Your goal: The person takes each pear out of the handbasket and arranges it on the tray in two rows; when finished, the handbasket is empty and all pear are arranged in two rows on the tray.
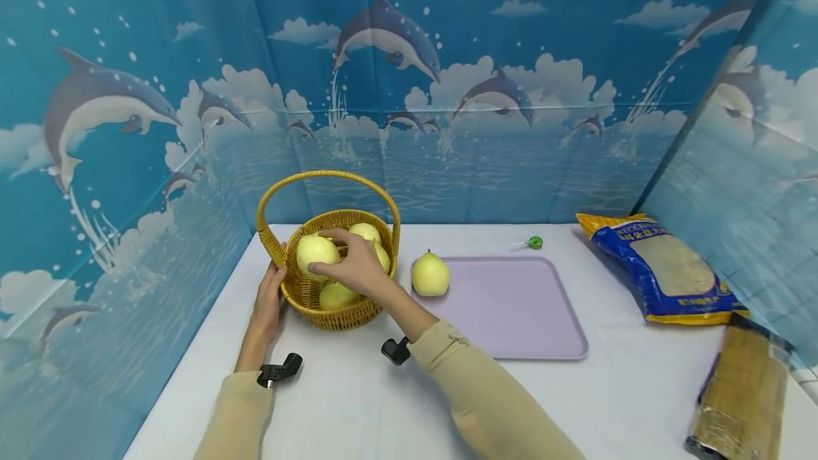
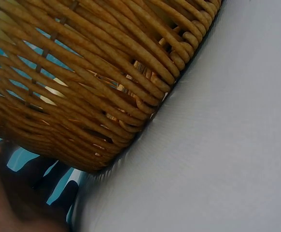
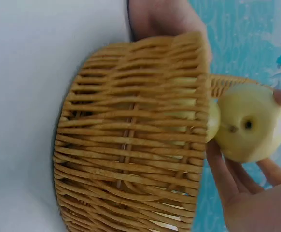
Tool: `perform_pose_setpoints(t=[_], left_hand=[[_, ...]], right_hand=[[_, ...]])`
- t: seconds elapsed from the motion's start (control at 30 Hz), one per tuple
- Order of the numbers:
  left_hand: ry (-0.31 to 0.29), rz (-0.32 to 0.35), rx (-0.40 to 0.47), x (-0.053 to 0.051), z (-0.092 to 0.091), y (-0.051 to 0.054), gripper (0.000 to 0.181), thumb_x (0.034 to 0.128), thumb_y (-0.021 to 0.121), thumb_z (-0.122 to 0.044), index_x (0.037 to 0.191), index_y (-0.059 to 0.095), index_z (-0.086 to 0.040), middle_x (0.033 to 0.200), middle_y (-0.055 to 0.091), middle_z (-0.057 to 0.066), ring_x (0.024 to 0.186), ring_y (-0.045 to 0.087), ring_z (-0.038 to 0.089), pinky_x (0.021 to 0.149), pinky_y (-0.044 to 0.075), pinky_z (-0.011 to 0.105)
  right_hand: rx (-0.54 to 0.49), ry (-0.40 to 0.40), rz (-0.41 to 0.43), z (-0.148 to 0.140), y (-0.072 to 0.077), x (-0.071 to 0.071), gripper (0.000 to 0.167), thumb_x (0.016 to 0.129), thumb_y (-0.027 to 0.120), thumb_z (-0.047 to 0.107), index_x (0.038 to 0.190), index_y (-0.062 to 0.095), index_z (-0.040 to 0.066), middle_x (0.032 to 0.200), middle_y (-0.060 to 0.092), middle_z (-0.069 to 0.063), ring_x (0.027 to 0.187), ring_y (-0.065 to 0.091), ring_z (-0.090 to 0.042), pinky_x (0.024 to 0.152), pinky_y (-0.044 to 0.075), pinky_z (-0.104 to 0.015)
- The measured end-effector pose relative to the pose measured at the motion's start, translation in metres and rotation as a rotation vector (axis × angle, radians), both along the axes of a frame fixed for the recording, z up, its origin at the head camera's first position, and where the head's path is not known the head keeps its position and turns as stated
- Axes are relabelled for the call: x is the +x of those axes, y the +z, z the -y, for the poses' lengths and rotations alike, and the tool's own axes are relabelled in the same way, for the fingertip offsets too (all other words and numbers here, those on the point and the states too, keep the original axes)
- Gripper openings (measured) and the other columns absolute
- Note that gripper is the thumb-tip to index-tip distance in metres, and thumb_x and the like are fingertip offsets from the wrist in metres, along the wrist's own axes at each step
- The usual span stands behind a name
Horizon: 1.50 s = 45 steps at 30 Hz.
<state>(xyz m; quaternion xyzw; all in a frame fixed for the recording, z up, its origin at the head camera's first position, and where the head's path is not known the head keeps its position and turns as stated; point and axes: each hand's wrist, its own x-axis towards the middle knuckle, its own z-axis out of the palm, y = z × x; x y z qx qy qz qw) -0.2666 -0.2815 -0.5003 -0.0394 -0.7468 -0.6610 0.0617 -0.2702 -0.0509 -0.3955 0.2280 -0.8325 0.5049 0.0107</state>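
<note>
1 pale yellow-green pear (image 1: pixel 316 255) is in the grasp of the right hand (image 1: pixel 356 261), with the thumb on its near side and the fingers reaching round its far side. In the head view the pear lies to the left of that hand's palm. The right wrist view shows it above the rim of the wicker basket (image 1: pixel 341 319), against or just beside another pear. At least 3 more pears lie in the basket: 1 at the back (image 1: pixel 364 231), 1 on the right (image 1: pixel 383 256), partly covered by the hand, and 1 at the front (image 1: pixel 336 295).

The left hand (image 1: pixel 267 300) rests on the basket's left outer side, its fingers stretched up along the wall near the foot of the arched handle (image 1: pixel 329 174).

To the right of the basket, 1 pear (image 1: pixel 430 275) stands upright, stem up, at the upper left corner of a lilac tray (image 1: pixel 505 311). Behind the tray, on the white desk (image 1: pixel 345 403), lies a green lollipop (image 1: pixel 535 242). Farther right are a blue and yellow bag (image 1: pixel 671 272) and, nearer the person, a tan package (image 1: pixel 741 389). A dolphin-print curtain (image 1: pixel 511 183) hangs behind.
</note>
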Motion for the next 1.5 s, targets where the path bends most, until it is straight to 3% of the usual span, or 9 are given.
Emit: perform_pose_setpoints(t=[0.23, 0.43, 0.6, 0.9, 1.13, 1.37, 1.5], left_hand=[[0.006, 0.015, -0.004, 0.001, -0.001, -0.001, 0.058, 0.1152, 0.031, -0.039, 0.171, 0.016, -0.031, 0.177, 0.017, -0.005, 0.164, 0.014, 0.021, 0.133, 0.008, 0.050], [0.004, -0.005, -0.013, 0.000, 0.000, -0.001, 0.059, 0.1153, 0.031, -0.038, 0.171, 0.014, -0.028, 0.177, 0.015, -0.004, 0.164, 0.012, 0.021, 0.134, 0.008, 0.049], [0.004, -0.018, -0.022, -0.001, 0.002, 0.000, 0.059, 0.1153, 0.031, -0.037, 0.171, 0.015, -0.028, 0.177, 0.015, -0.005, 0.164, 0.011, 0.018, 0.134, 0.008, 0.047], [0.000, -0.004, -0.010, -0.001, 0.002, 0.000, 0.060, 0.1154, 0.031, -0.037, 0.171, 0.013, -0.027, 0.178, 0.014, -0.005, 0.164, 0.011, 0.018, 0.134, 0.007, 0.047], [0.003, 0.007, -0.017, -0.002, 0.000, -0.001, 0.060, 0.1152, 0.031, -0.039, 0.171, 0.012, -0.028, 0.178, 0.014, -0.007, 0.164, 0.010, 0.017, 0.134, 0.007, 0.047], [0.010, 0.020, -0.021, 0.000, 0.000, 0.000, 0.060, 0.1150, 0.032, -0.041, 0.171, 0.013, -0.029, 0.178, 0.013, -0.004, 0.165, 0.010, 0.020, 0.134, 0.007, 0.049], [0.013, 0.023, -0.019, 0.001, 0.001, 0.000, 0.060, 0.1150, 0.032, -0.042, 0.171, 0.014, -0.030, 0.178, 0.014, -0.004, 0.164, 0.011, 0.020, 0.133, 0.008, 0.050]], right_hand=[[-0.092, -0.004, -0.046, -0.016, 0.007, 0.019, 0.060, 0.088, 0.085, 0.036, 0.143, 0.065, 0.025, 0.135, 0.069, -0.003, 0.119, 0.070, -0.025, 0.091, 0.060, -0.039], [-0.183, -0.005, -0.021, -0.033, 0.012, 0.033, 0.060, 0.089, 0.085, 0.031, 0.145, 0.064, 0.026, 0.137, 0.067, -0.003, 0.118, 0.071, -0.026, 0.088, 0.062, -0.036], [-0.262, -0.043, 0.003, -0.053, 0.012, 0.045, 0.061, 0.088, 0.086, 0.025, 0.145, 0.064, 0.024, 0.140, 0.066, -0.005, 0.119, 0.071, -0.029, 0.089, 0.063, -0.036], [-0.307, -0.115, -0.043, -0.089, 0.020, 0.059, 0.059, 0.088, 0.087, 0.023, 0.143, 0.065, 0.024, 0.135, 0.069, -0.004, 0.116, 0.072, -0.026, 0.088, 0.064, -0.041], [-0.337, -0.234, -0.041, -0.128, 0.016, 0.054, 0.057, 0.088, 0.088, 0.024, 0.141, 0.067, 0.026, 0.136, 0.069, -0.005, 0.118, 0.072, -0.028, 0.091, 0.063, -0.046], [-0.269, -0.437, 0.023, -0.168, 0.004, 0.040, 0.061, 0.088, 0.087, 0.033, 0.144, 0.064, 0.023, 0.141, 0.066, -0.010, 0.124, 0.068, -0.032, 0.098, 0.060, -0.050], [-0.263, -0.504, 0.069, -0.185, -0.003, 0.030, 0.064, 0.089, 0.085, 0.034, 0.147, 0.062, 0.021, 0.143, 0.064, -0.014, 0.125, 0.066, -0.034, 0.100, 0.057, -0.052]])
